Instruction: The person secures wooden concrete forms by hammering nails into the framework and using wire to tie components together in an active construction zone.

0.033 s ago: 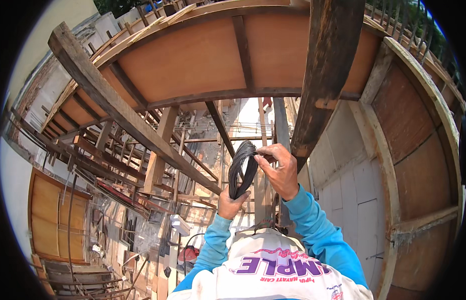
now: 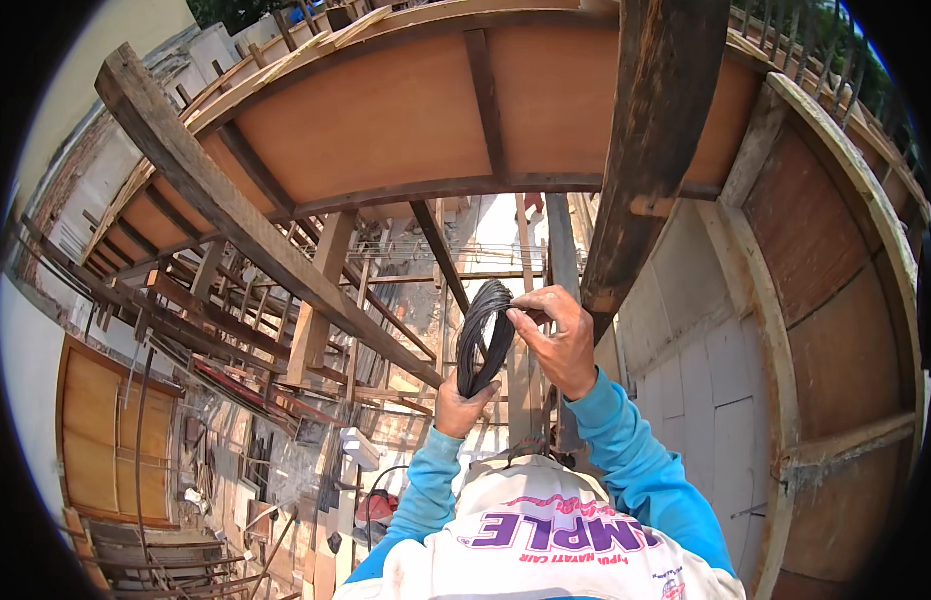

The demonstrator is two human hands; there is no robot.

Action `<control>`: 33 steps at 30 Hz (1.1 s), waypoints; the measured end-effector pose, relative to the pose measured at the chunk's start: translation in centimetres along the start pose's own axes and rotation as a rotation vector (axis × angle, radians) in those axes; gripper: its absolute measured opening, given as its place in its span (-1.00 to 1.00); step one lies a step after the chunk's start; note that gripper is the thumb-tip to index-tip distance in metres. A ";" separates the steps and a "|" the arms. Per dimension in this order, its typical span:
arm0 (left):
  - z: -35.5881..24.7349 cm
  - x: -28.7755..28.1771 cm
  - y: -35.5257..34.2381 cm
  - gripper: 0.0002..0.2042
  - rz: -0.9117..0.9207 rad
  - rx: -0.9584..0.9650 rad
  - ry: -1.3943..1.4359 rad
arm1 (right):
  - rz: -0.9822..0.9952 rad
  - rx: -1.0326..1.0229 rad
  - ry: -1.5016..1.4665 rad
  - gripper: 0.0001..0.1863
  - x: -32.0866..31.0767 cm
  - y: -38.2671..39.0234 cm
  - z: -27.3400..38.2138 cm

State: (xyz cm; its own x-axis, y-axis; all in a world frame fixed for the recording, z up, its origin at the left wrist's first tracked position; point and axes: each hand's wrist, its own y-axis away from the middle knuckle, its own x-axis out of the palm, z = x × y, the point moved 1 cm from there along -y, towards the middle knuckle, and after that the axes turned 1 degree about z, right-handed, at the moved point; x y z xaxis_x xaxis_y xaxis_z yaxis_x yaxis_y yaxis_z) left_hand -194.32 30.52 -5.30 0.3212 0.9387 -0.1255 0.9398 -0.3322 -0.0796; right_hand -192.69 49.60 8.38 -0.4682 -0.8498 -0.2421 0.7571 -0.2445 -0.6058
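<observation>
A looped bundle of thin black wire (image 2: 474,340) is held up in front of my chest. My left hand (image 2: 462,404) is closed round the lower end of the bundle, with the thumb across its strands. At the upper right side of the loop, my right hand (image 2: 558,335) pinches some strands between thumb and forefinger. Its other fingers are curled. Exactly how many strands sit in that pinch is too small to tell. Both forearms wear blue sleeves.
A dark upright timber (image 2: 651,150) stands close ahead on the right. A long slanting beam (image 2: 246,235) crosses on the left. Wooden formwork panels (image 2: 386,110) span the far side, and more panels (image 2: 836,300) rise at right. Far below lies ground with scattered timber (image 2: 276,460).
</observation>
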 end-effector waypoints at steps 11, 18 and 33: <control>1.2 0.0 0.7 -0.72 -0.010 0.008 0.035 | 0.110 0.092 0.005 -0.76 1.2 0.3 -1.5; 1.7 0.0 0.9 -0.72 -0.037 -0.003 -0.044 | 0.012 0.063 0.105 -0.82 1.9 0.6 -1.9; 1.7 0.2 0.8 -0.73 -0.070 0.032 -0.073 | -0.140 -0.032 0.182 -0.80 2.4 2.2 -2.2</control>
State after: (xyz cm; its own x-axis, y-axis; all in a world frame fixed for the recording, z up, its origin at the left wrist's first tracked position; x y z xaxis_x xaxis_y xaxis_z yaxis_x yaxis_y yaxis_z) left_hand -193.66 30.29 -7.09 0.2443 0.9509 -0.1901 0.9551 -0.2698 -0.1222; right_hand -193.16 48.05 4.86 -0.6440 -0.7100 -0.2849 0.6656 -0.3364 -0.6662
